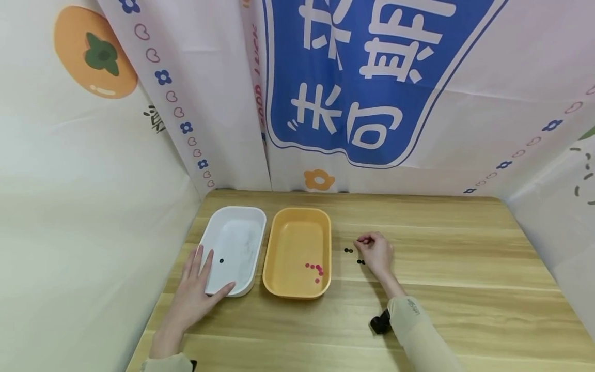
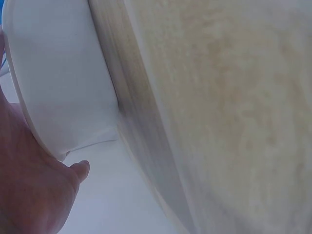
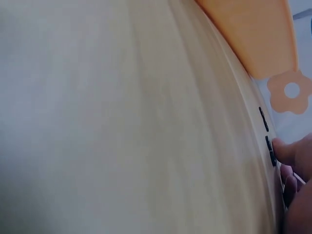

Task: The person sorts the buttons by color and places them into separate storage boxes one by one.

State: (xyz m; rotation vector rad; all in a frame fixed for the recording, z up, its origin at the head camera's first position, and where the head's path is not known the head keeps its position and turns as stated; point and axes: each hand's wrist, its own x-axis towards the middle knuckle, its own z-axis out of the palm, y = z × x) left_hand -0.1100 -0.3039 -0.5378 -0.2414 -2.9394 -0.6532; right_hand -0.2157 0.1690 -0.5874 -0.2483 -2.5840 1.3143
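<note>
In the head view, my left hand (image 1: 195, 289) rests spread on the left and near rim of a white tray (image 1: 226, 281), its fingers extended. That tray contains one small black disc (image 1: 221, 261). Its thumb (image 2: 81, 170) shows beside the tray's wall in the left wrist view. My right hand (image 1: 377, 254) is low over the table, right of a yellow tray (image 1: 297, 295), with its fingers bent. Flat black discs (image 1: 348, 250) and further black discs (image 1: 360, 262) lie next to its fingertips. Something dark shows under those fingers; whether they pinch it is unclear.
Several small pink discs (image 1: 318, 267) lie in the yellow tray's near right part. Wood-grain table (image 1: 465, 289) extends right of the right hand. A printed cloth (image 1: 223, 103) hangs along the back edge. A black device (image 1: 381, 323) is at the right sleeve.
</note>
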